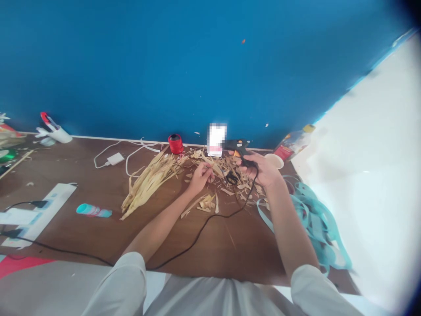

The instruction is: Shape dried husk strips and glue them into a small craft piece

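Observation:
In my right hand is a black glue gun with an orange trigger, its nozzle pointing left. Its dark cord loops down across the table toward the left. My left hand is closed in a pinch over the scraps; what its fingers hold, if anything, is too small to make out. Dry husk scraps lie strewn beneath both hands, with black scissors among them. Left of my left hand rests a bundle of long dry husk strips. A small pile of pale pieces sits nearer to me.
A blurred-out phone-like screen leans on the blue wall, beside a red roll. At left are a power strip, a turquoise tube, a white charger and a pen cup. Turquoise ribbon heaps at right.

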### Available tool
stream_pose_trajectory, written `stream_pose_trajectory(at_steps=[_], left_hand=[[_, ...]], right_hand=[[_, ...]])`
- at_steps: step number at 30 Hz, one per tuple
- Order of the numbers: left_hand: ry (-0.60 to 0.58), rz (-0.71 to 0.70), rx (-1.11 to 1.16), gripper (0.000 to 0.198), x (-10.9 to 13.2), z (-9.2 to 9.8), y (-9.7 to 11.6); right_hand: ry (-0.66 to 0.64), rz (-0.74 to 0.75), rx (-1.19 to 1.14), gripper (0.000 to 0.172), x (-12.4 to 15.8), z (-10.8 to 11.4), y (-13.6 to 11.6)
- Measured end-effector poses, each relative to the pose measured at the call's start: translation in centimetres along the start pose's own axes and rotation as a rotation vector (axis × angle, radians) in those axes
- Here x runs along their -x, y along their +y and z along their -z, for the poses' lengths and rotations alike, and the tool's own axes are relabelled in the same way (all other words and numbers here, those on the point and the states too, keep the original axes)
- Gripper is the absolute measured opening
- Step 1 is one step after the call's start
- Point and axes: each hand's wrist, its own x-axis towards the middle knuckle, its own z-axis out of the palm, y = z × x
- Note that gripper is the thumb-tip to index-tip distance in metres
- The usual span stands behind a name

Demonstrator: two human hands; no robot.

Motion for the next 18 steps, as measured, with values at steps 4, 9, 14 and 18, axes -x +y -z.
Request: stream_pose_trajectory(at_steps=[4, 9, 14, 18], left_hand=[[0.002, -0.001, 0.026, 0.031, -0.1, 0.0, -0.2], [0.001, -0.004, 0.027, 0.030, -0.1, 0.0, -0.4], [0.012, -0.026, -0.029, 0.029, -0.3, 0.1, -0.6], [0.021, -0.029, -0.073, 0.026, -0.3, 0.2, -0.6]], right_hand=[[-0.024, 0.000, 0.035, 0.031, -0.2, -0.3, 0.6], [-0.058, 0.069, -0.018, 0.023, -0.1, -0.8, 0.8], [-0.109, -0.002, 0.064, 0.025, -0.6, -0.8, 1.7], [-0.060, 0.045, 0.184, 0.032, -1.0, -0.8, 2.6]])
